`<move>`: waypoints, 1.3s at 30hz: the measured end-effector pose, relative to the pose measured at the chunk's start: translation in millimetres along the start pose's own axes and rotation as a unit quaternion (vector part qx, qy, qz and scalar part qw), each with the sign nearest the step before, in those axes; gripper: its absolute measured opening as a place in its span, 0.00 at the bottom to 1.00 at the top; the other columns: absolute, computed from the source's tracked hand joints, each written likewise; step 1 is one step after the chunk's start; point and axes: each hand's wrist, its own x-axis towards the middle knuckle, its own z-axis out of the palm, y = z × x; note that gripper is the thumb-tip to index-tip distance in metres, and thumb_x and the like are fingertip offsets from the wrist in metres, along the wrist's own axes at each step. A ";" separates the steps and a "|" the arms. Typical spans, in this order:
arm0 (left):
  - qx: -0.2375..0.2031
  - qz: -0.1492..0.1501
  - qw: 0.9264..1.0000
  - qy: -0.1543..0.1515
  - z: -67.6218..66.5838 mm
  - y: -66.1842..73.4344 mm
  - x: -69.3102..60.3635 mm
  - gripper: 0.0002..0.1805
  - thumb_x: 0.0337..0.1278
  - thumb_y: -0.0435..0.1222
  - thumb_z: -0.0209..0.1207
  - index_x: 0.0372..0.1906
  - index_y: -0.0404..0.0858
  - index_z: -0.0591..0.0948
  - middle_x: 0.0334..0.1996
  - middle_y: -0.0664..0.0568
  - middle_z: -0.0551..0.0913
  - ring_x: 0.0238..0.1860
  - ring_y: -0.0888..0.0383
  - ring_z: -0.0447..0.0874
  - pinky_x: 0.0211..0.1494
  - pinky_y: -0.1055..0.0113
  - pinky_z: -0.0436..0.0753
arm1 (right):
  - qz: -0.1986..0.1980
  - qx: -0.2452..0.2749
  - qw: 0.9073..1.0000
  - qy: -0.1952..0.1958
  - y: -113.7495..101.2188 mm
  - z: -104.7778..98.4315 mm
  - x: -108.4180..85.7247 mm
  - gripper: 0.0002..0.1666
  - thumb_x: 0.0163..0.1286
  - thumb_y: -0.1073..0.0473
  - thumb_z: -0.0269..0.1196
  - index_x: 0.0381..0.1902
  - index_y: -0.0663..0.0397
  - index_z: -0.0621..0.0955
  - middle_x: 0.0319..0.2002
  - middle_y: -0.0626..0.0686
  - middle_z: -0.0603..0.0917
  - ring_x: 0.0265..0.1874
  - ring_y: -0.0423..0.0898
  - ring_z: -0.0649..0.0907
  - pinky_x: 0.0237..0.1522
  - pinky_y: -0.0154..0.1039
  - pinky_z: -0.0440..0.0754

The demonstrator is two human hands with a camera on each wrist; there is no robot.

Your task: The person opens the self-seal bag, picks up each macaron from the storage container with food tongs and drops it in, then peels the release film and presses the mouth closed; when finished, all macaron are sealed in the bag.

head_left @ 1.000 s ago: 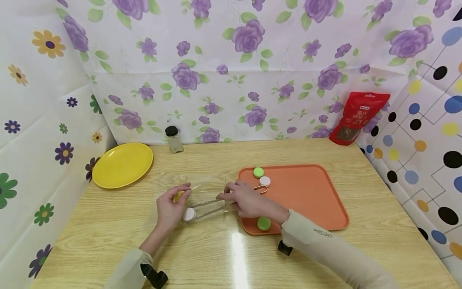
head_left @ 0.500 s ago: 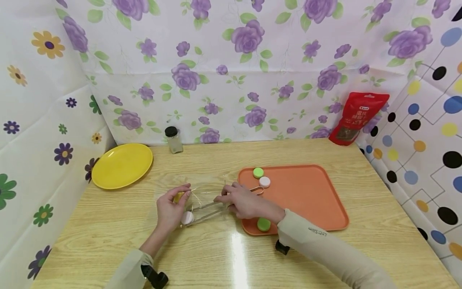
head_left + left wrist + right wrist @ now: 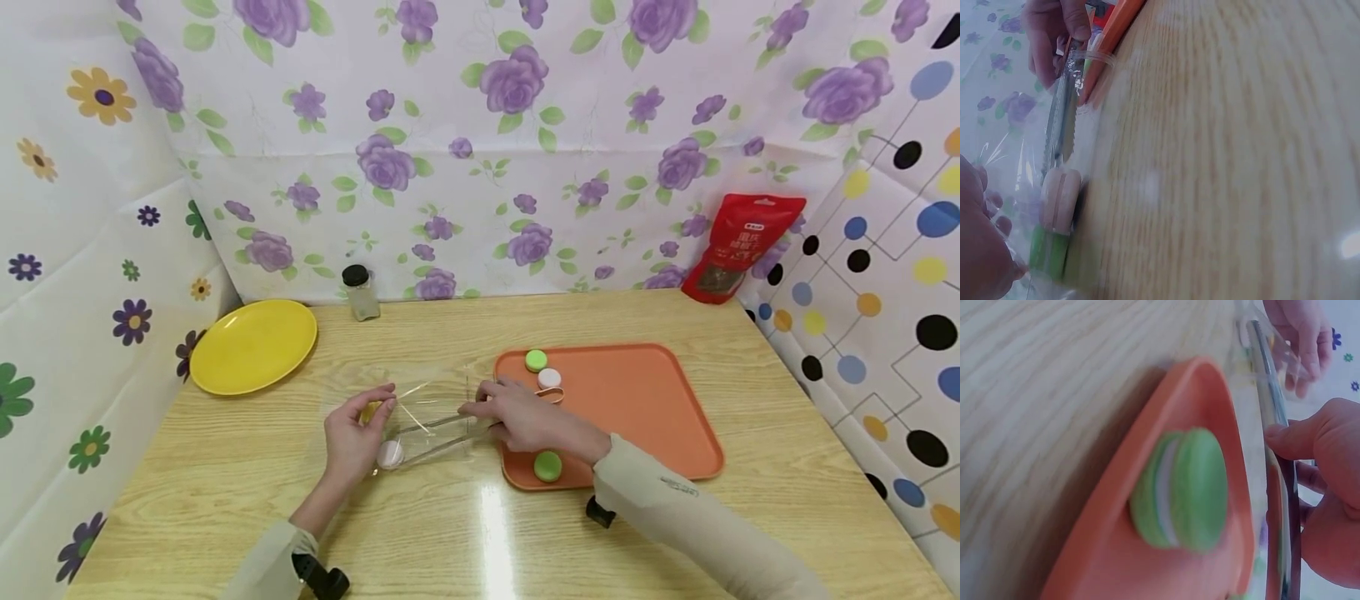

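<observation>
In the head view my left hand [image 3: 354,433] pinches the edge of a clear plastic bag [image 3: 442,392] between thumb and fingers. My right hand [image 3: 525,417] grips metal tongs [image 3: 442,423], whose arms reach through the bag's right end. Inside lies a pale pink macaron [image 3: 390,454], close to the tong tips; whether they touch it I cannot tell. A green macaron [image 3: 1047,253] sits beside the pink one in the left wrist view. Something yellow [image 3: 369,408] shows partly behind my left fingers. In the right wrist view, my thumb presses along the tongs [image 3: 1272,412].
An orange tray [image 3: 630,417] at right bears a bright green macaron [image 3: 536,360], a pink macaron [image 3: 549,379] and a darker green macaron [image 3: 547,466]. A yellow plate [image 3: 255,346], a black-lidded jar [image 3: 362,293] and a red pouch [image 3: 742,247] stand toward the back.
My right hand and the tongs shifted slightly left, then back right. The pink macaron in the bag moved a little down-left and now stays put. My left hand keeps its pinch.
</observation>
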 end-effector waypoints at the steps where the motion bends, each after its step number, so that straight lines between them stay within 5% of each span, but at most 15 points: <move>1: 0.000 -0.001 1.000 0.000 -0.2 0.2 -0.2 0.03 0.52 0.16 0.65 0.32 0.21 0.83 0.39 0.30 0.85 0.46 0.32 0.84 0.59 0.78 0.73 | 0.002 -0.001 1.000 0.002 1.9 -1.4 -3.5 0.29 0.67 0.70 0.64 0.65 0.48 0.79 0.48 0.52 0.77 0.41 0.49 0.73 0.41 0.42 0.71; 10: -0.011 -0.020 1.000 -0.006 -2.6 1.5 -1.3 0.03 0.53 0.16 0.64 0.33 0.21 0.83 0.41 0.30 0.85 0.48 0.32 0.83 0.60 0.79 0.71 | 0.019 0.028 0.997 0.067 28.1 -18.2 -62.0 0.30 0.64 0.75 0.65 0.64 0.54 0.79 0.49 0.54 0.77 0.40 0.50 0.73 0.40 0.45 0.71; 18: 0.008 -0.016 1.000 0.008 -0.2 1.5 -2.2 0.03 0.51 0.16 0.66 0.32 0.23 0.84 0.39 0.31 0.86 0.47 0.33 0.84 0.59 0.80 0.72 | 0.072 0.029 0.995 0.069 36.6 -24.8 -129.5 0.30 0.66 0.71 0.66 0.66 0.53 0.78 0.47 0.52 0.77 0.43 0.46 0.73 0.41 0.44 0.74; 24: 0.010 -0.021 1.000 0.002 0.9 1.4 -2.1 0.03 0.52 0.17 0.65 0.32 0.23 0.84 0.40 0.32 0.86 0.47 0.34 0.84 0.58 0.81 0.71 | 0.067 0.029 0.993 0.093 36.8 -25.3 -170.0 0.35 0.60 0.75 0.68 0.66 0.54 0.77 0.45 0.50 0.77 0.40 0.42 0.72 0.38 0.42 0.73; 39: 0.015 -0.017 1.000 0.003 1.6 4.4 -2.2 0.03 0.52 0.16 0.65 0.32 0.22 0.84 0.39 0.32 0.86 0.47 0.34 0.84 0.58 0.81 0.71 | 0.065 0.007 0.988 0.140 29.2 -12.7 -211.2 0.38 0.53 0.75 0.74 0.63 0.51 0.80 0.45 0.46 0.77 0.40 0.39 0.70 0.36 0.37 0.71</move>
